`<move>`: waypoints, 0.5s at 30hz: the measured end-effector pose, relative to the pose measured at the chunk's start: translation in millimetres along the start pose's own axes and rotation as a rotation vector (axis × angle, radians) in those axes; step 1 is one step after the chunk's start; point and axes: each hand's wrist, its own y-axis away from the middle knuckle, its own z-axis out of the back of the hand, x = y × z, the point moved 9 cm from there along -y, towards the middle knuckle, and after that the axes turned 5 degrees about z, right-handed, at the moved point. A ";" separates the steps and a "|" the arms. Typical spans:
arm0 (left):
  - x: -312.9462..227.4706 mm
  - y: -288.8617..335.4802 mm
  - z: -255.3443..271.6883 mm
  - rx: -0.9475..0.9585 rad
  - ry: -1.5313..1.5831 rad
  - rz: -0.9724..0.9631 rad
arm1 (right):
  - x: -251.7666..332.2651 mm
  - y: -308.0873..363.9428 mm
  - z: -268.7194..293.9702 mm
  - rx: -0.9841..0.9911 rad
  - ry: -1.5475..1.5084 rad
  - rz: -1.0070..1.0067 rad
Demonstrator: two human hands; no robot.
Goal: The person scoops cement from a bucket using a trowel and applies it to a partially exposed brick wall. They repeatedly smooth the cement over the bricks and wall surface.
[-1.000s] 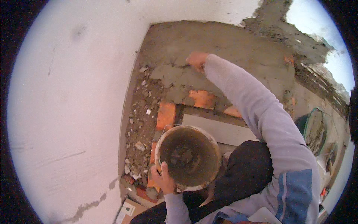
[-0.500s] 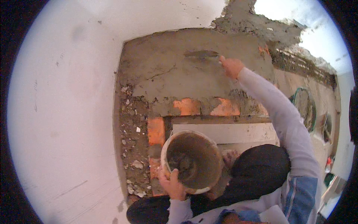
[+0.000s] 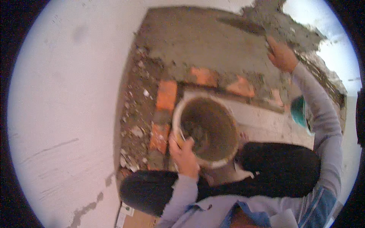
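Observation:
My left hand (image 3: 185, 155) is closed on the near left rim of a round bucket (image 3: 228, 152), thumb over the edge. Some grey mortar (image 3: 199, 133) lies at the bottom of the bucket, which is tilted so its inside faces up. At the far right my right hand (image 3: 282, 55) wraps round the handle of a trowel (image 3: 243, 26). The trowel's long dark blade points left, over the far part of the grey mortar surface (image 3: 186, 41). Blur hides whether the blade touches that surface.
Orange bricks (image 3: 166, 95) edge the mortared patch, with rubble (image 3: 138, 102) to their left. A white wall (image 3: 68, 95) rises at the left. A green tub (image 3: 299, 111) stands beside my right forearm. A pale board (image 3: 260, 114) lies behind the bucket.
My right hand has carried the trowel right and farther away across the mortar. The bucket and my left hand sit higher in the view, which has shifted and turned.

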 end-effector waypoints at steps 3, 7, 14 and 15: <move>0.5 1.0 -4.6 0.050 0.068 -0.027 | 54.0 42.5 75.9 0.237 -0.256 0.098; -2.3 -10.1 -3.2 0.086 0.299 -0.011 | 125.8 97.4 103.2 0.234 -0.337 0.421; 6.1 -30.3 -22.7 0.182 0.165 -0.076 | 238.6 102.2 -19.0 -0.004 -0.085 0.610; 2.4 -31.7 -26.6 0.195 0.062 -0.102 | 242.9 98.4 -24.6 -0.069 -0.096 0.583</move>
